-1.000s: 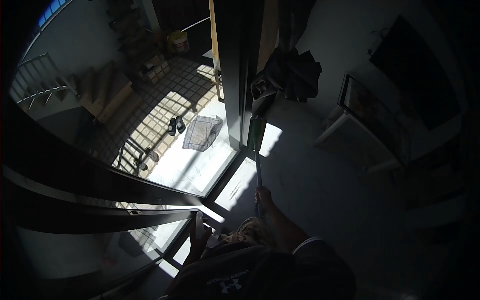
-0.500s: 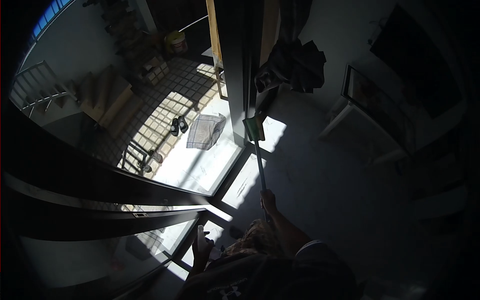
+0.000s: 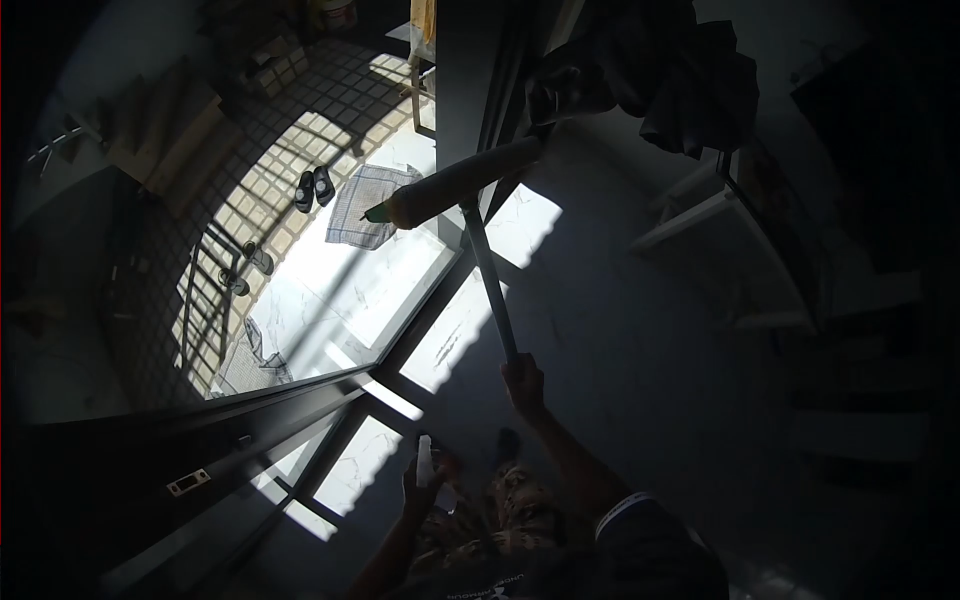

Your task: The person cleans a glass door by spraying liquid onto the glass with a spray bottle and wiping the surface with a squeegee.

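Observation:
My right hand (image 3: 523, 385) is closed around the pole of a long-handled window squeegee (image 3: 488, 280). Its wide head (image 3: 455, 187), with a green end, is lifted toward the camera and lies crosswise over the view of the doorway. Lower down, my left hand (image 3: 413, 492) grips a white spray bottle (image 3: 425, 460) near my legs; the fingers are partly in shadow. From here I cannot tell whether the squeegee head touches the glass or frame behind it.
A dark-framed glass door (image 3: 210, 470) stands at lower left. Past the sill lie a checked cloth (image 3: 355, 215), black slippers (image 3: 315, 188) and other shoes (image 3: 258, 258) by tiled paving. A white-legged table (image 3: 690, 212) is on the right, and dark fabric (image 3: 700, 90) hangs above.
The squeegee head has come up closer to the camera and turned broadside, from a narrow view near the door frame. My view has shifted, and more of the left hand's bottle shows.

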Demonstrator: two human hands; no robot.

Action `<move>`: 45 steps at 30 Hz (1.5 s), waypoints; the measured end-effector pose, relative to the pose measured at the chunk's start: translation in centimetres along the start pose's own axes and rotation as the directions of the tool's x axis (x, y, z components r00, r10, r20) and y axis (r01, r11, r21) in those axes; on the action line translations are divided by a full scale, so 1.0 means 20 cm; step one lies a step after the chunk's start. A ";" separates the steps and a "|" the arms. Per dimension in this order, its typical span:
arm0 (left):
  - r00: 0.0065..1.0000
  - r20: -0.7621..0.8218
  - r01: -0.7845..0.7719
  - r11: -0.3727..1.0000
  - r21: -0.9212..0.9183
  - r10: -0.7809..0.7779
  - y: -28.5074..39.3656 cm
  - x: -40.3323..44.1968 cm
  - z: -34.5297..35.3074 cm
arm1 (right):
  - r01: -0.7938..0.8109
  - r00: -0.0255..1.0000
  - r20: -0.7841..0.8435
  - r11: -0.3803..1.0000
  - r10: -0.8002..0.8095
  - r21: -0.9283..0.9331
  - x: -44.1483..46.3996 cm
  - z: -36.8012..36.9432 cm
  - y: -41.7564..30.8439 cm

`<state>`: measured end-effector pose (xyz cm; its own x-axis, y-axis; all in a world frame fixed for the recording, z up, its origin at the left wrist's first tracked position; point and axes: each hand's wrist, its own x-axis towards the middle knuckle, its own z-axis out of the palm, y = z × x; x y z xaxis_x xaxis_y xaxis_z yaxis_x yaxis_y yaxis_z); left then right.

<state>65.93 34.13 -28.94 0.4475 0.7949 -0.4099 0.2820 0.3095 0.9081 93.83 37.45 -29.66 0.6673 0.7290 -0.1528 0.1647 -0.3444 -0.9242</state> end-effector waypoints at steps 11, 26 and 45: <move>0.998 -0.014 0.049 0.959 -0.279 -0.055 -0.68 0.79 0.50 | 0.281 0.960 0.026 0.959 -0.280 -0.045 0.34 0.14 0.82; 0.961 -0.003 -0.274 0.950 0.149 0.278 -1.04 1.21 0.52 | 0.449 0.893 -0.023 0.888 -0.449 0.094 0.76 0.51 1.32; 0.975 -0.221 -0.043 0.976 -0.213 -0.005 -0.91 0.94 0.49 | 0.527 0.847 0.072 0.850 -0.526 0.012 0.80 0.61 1.89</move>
<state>77.44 38.34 -54.02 0.2479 0.8890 -0.3851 0.0751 0.3787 0.9225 101.89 43.25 -71.33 0.4263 0.8415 0.3318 0.4828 0.0984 -0.8702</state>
